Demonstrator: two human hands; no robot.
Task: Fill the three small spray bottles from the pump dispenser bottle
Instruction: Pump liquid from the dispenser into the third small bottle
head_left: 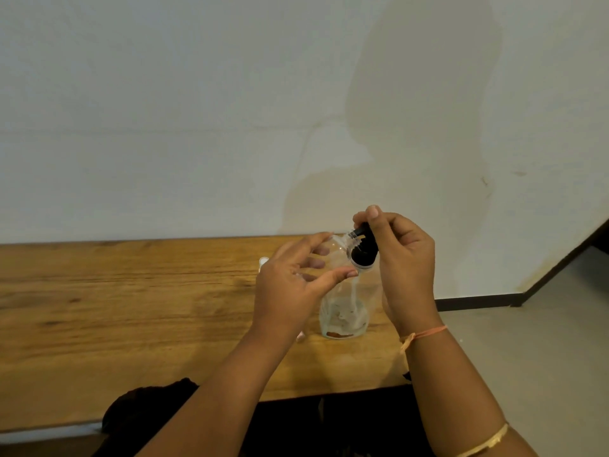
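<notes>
Black cap (363,250) in right hand (407,258) grip, spray bottle (334,255) in left hand (286,285) grip, dispenser bottle (344,316) half-hidden behind

Warm brown table (131,308), off-white wall (164,94), clear plastic, one black cap (363,250).
The table is streaked with darker grain lines. The wall has a yellowish-tan stain and a grey shadow. The cap has a white rim. The small bottle (336,255) is clear, and the big bottle (342,311) is clear with rusty-brown flecks near its base. The skirting (478,303) is near black and the floor (543,341) pale grey. An orange thread (428,332) and a gold bangle (484,441) circle the right arm. The cloth (158,400) is black.
</notes>
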